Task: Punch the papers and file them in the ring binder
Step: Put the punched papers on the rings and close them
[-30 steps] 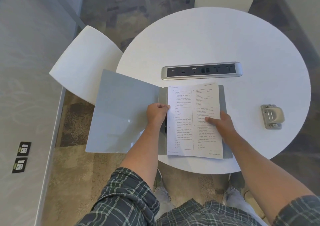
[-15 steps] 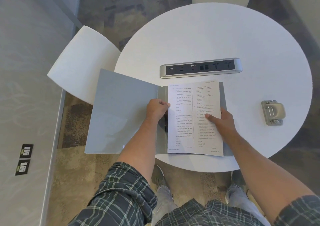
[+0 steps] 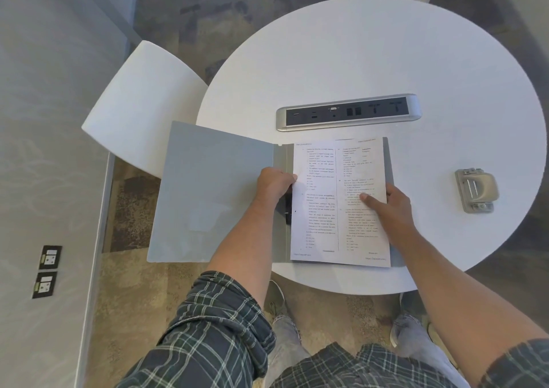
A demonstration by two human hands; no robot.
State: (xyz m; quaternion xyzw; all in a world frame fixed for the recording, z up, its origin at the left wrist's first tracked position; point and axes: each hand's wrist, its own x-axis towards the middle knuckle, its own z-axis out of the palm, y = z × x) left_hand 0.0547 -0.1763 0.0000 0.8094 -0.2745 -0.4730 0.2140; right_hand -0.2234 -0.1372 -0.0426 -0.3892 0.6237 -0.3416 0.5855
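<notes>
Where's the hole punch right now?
In the head view the hole punch sits on the round table's right side, apart from the papers and right hand.

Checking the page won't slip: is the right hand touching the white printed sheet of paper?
Touching. The head view shows the right hand lying on the white printed sheet of paper, thumb flat across the text.

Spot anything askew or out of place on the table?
Mostly tidy. The open binder hangs its left cover past the table edge, unsupported. The paper lies slightly crooked in it. The hole punch sits off to the right.
</notes>
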